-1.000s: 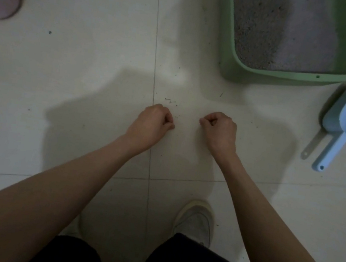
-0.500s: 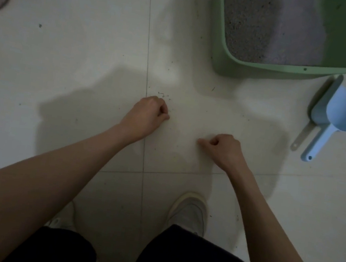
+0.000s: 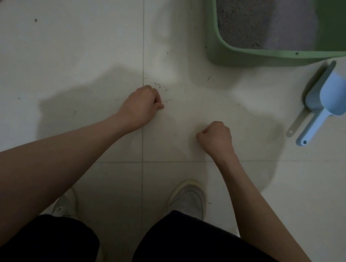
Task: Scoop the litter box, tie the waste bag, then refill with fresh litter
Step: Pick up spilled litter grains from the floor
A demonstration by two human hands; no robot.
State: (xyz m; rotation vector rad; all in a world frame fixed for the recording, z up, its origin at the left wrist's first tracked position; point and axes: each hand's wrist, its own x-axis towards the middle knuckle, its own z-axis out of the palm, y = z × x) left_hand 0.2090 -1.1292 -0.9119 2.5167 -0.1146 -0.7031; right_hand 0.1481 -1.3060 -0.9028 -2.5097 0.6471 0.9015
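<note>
Landmark: green litter box (image 3: 240, 56), far right.
Left of box: bare tile floor (image 3: 69, 38), open passage.
Right of box: blue scoop (image 3: 329, 101) lies just beside the front corner, partly blocking.

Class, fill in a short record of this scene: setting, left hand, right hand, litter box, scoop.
setting: pale tiled floor, seen from above
left hand: closed fist, nothing visible in it
right hand: closed fist, nothing visible in it
litter box: green, holds grey litter
scoop: light blue, lying on the floor right of the box, untouched
</note>
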